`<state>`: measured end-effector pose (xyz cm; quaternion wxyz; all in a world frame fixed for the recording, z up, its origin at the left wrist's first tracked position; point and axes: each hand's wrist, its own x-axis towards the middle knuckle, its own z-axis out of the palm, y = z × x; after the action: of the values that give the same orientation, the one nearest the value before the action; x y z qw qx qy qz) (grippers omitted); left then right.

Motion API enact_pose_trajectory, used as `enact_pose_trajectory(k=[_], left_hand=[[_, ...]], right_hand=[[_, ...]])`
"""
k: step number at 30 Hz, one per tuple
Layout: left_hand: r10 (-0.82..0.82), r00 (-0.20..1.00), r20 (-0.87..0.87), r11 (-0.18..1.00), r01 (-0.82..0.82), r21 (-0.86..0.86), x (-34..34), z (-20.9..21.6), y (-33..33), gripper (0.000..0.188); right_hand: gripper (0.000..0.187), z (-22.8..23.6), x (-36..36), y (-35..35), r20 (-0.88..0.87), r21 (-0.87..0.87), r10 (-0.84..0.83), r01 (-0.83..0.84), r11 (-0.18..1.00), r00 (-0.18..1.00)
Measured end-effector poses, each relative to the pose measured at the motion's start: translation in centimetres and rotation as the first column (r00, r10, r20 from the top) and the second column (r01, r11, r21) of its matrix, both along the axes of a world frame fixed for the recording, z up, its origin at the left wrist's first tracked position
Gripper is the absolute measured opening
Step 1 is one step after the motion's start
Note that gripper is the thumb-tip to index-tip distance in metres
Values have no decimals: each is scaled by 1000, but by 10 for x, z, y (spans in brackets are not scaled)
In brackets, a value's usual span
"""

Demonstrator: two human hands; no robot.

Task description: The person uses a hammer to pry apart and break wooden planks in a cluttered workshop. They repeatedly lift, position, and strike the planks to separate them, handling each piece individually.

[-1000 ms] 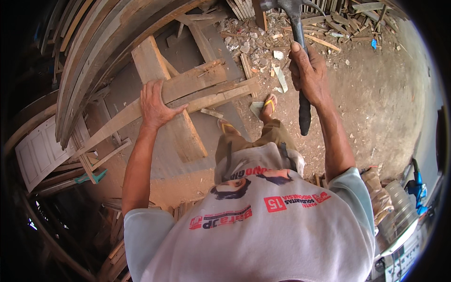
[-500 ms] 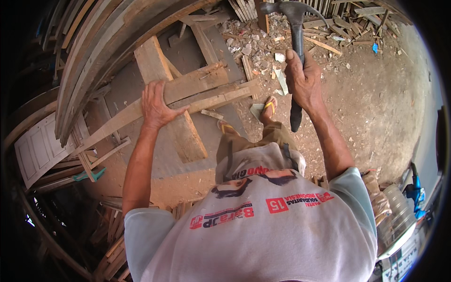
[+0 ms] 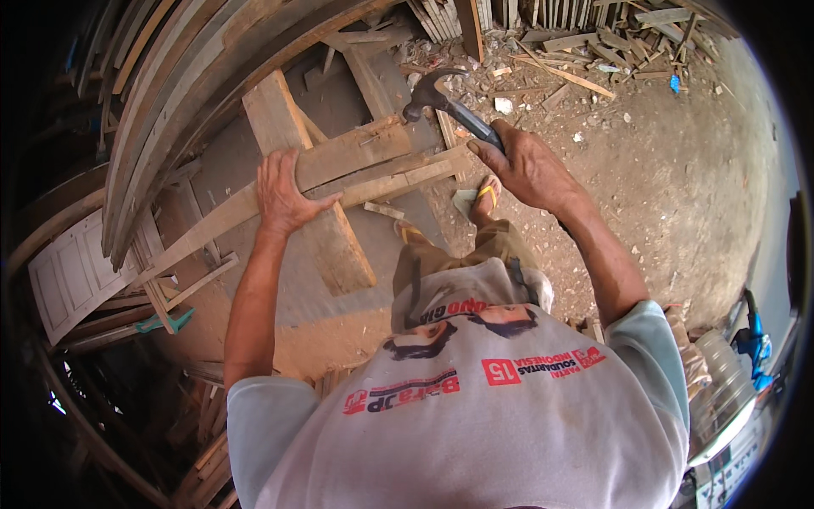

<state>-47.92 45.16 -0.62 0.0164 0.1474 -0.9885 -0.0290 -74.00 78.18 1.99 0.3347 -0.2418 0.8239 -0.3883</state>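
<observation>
In my right hand (image 3: 530, 170) is a claw hammer (image 3: 471, 122), gripped by its dark handle. Its head is close to the far right end of a long wooden plank (image 3: 352, 159); whether the two touch I cannot tell. My left hand (image 3: 284, 191) holds that plank down, fingers across its top and thumb spread along the near side. A narrower strip of wood (image 3: 407, 176) runs beside the plank on its near side. Beneath both, a wide board (image 3: 335, 246) lies crosswise.
Long curved boards (image 3: 182, 110) are stacked at the upper left, above a white panelled door (image 3: 76, 259). Wood scraps (image 3: 619, 55) and rubble litter the ground at the back. My sandalled foot (image 3: 486, 197) stands near the plank's end. A clear plastic container (image 3: 721, 394) is at the lower right.
The hammer has swung down and left from its raised, upright position to the plank's end, my right hand moving with it. My left hand stays in place on the plank.
</observation>
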Motion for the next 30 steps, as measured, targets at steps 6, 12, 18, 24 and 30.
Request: enact_pose_trajectory(k=[6, 12, 18, 24, 30], left_hand=[[31, 999, 29, 999, -31, 6, 7, -1, 3, 103], [31, 999, 22, 999, -32, 17, -3, 4, 2, 99], [35, 999, 10, 999, -35, 10, 3, 3, 4, 103], [40, 999, -14, 998, -39, 53, 3, 3, 7, 98], [36, 999, 15, 999, -36, 30, 1, 3, 4, 103]], right_hand=[[57, 0, -15, 9, 150, -155, -229, 251, 956, 962], [42, -6, 1, -8, -29, -49, 43, -45, 998, 999], [50, -36, 19, 2, 36, 9, 143, -143, 990, 989], [49, -1, 16, 0, 83, -379, -341, 346, 858, 936], [41, -34, 38, 9, -78, 96, 30, -23, 995, 996]])
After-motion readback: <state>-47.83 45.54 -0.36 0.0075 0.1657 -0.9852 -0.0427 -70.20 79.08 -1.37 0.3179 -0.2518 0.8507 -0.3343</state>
